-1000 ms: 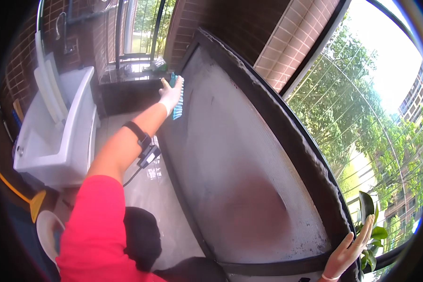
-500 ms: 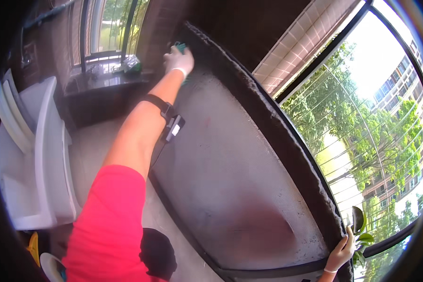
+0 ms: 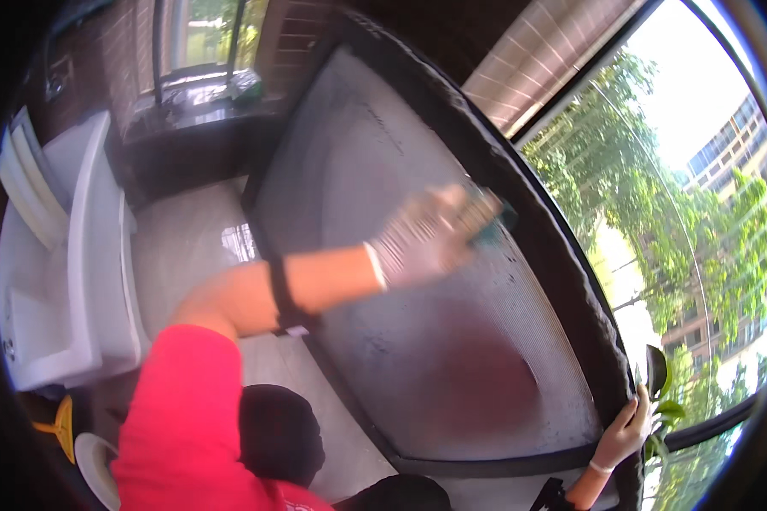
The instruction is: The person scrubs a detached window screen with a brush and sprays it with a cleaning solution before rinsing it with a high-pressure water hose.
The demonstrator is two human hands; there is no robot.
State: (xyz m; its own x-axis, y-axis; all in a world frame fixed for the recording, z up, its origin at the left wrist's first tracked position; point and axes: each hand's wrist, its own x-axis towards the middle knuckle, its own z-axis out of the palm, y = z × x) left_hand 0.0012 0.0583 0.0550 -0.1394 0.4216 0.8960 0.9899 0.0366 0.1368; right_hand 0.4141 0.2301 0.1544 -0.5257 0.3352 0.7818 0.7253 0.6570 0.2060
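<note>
A large grey mesh screen panel [image 3: 358,204] in a dark frame leans in front of me. My left hand [image 3: 435,230], in a pale glove, is over the upper right part of the mesh beside the frame. Blurred by motion, its fingers are closed on a green scrubbing pad [image 3: 496,223]; whether that is a pad or a cloth is hard to tell. At the lower right, my gloved right hand [image 3: 626,430] is wrapped round the frame's dark outer edge [image 3: 562,315], which carries a ragged fuzzy strip. Dark specks and a reddish patch show on the mesh.
A white laundry sink [image 3: 85,255] stands on the left, with a yellow-handled tool [image 3: 60,430] and a white round basin [image 3: 98,468] below it. A window with wires [image 3: 656,213] fills the right. Leaves [image 3: 669,409] sit by my right hand. My dark knees [image 3: 281,434] are below.
My left hand has swept from the panel's top left corner down and right across the mesh with the green pad. My right hand keeps its hold on the frame edge.
</note>
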